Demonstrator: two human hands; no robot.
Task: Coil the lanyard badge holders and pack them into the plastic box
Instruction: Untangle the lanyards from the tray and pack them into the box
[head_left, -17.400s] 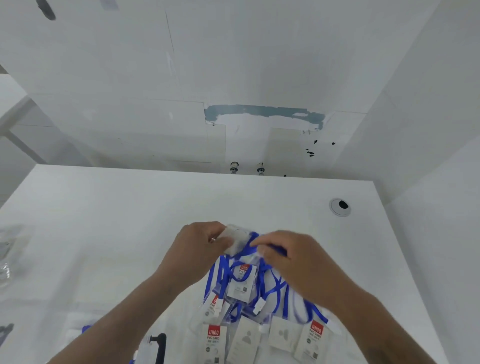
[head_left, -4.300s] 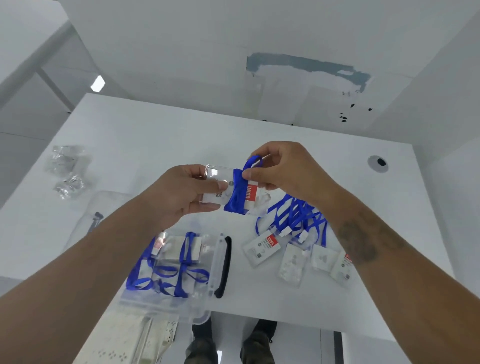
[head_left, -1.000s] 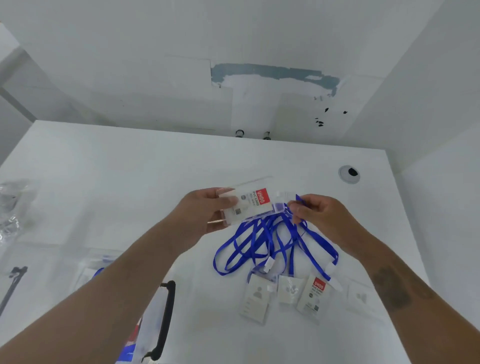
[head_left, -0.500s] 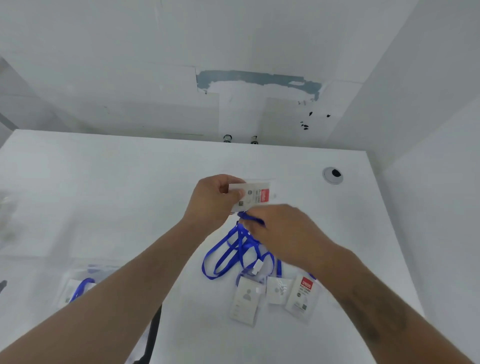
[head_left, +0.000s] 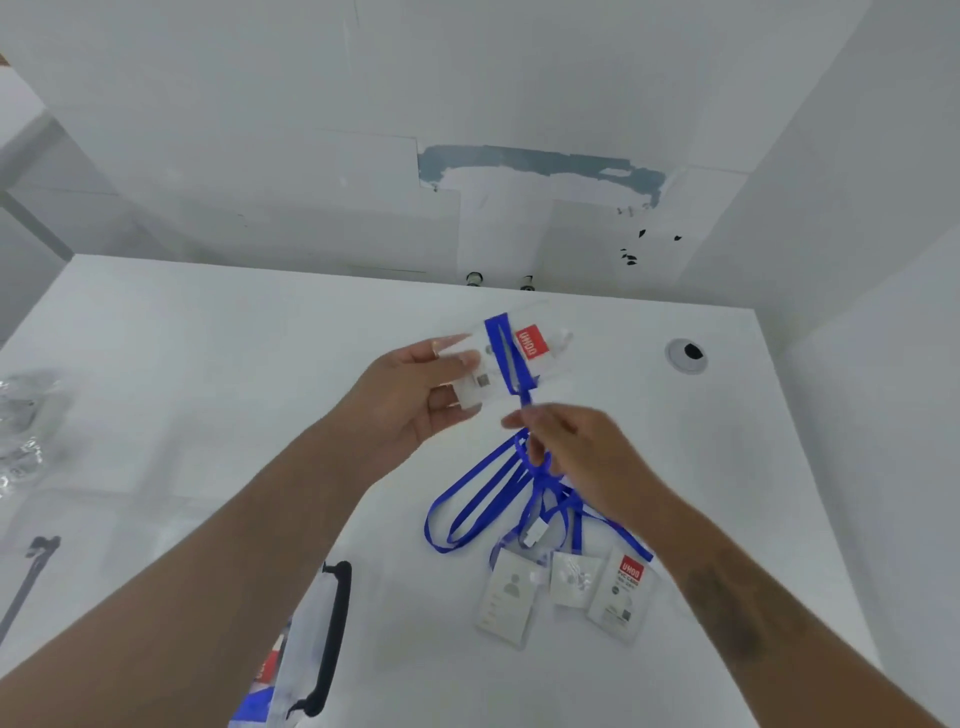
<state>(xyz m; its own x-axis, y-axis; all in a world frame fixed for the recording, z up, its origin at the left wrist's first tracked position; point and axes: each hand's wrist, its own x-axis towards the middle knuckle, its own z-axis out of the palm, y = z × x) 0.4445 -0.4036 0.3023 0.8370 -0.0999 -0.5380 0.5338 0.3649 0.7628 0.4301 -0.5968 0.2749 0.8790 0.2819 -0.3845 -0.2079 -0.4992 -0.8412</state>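
Wrapping underway: left hand (head_left: 415, 395) pinches the clear badge holder (head_left: 511, 358) by its near end, holding it up over the table (head_left: 208, 374). Right hand (head_left: 571, 447) just below the holder grips the blue lanyard (head_left: 506, 358) and feeds it. Change vs half a second ago: one loop of strap now lies across the holder beside the red label; back then the card face was bare and the right hand was down at the strap bundle. So coiling has started on this one, and most of the strap hangs slack toward the table.

Below the holder, three loose badge holders (head_left: 566, 592) sit on the table with their lanyards tangled. Plastic box (head_left: 311, 639), black handle, is well down-left of the holder at the frame edge, with blue straps inside. Crumpled clear wrap (head_left: 26, 426) far left. Cable grommet (head_left: 687, 355) right of the holder. White walls behind, with a patch of bare grey.
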